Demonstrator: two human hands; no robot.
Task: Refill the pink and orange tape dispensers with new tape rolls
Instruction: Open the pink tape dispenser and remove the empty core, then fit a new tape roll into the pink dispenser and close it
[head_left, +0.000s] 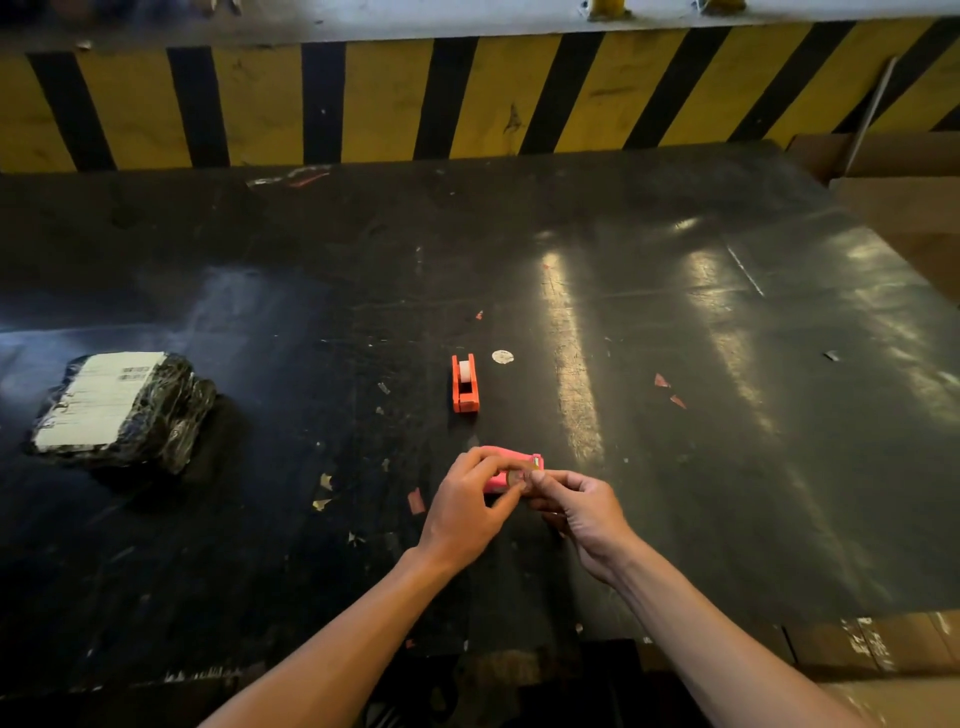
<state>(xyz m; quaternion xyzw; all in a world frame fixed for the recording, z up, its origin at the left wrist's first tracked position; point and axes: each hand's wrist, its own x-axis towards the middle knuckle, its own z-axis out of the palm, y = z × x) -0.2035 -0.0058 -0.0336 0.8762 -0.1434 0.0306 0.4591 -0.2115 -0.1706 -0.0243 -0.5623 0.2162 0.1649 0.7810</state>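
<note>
Nearest: both forearms enter from the bottom edge and meet over the dark table (675, 415).

Left hand (467, 512): curled closed around the pink tape dispenser (506, 467), fingers over its top and near side. The dispenser is held low over the table; whether it touches the surface cannot be told.

Right hand (582, 506): thumb and fingertips are pinched shut on a small roll or core (519, 477), pressed against the dispenser's right end. Whether it is a new tape roll cannot be told; it is small and partly hidden.

Risks, as judged: the small piece is held only at the fingertips, so a slip could drop it onto the littered table. If it is pushed in skewed, it may jam and not seat. Any loose tape end could stick to a finger.

The work point sits right between the two grips, touching both.

Farther out: the orange tape dispenser (465, 384) stands alone, well apart from both hands, a white roll seen inside it. A small white disc (502, 356) lies just beside it.

Far left: a black-wrapped parcel (124, 410) with a white label, untouched.
</note>
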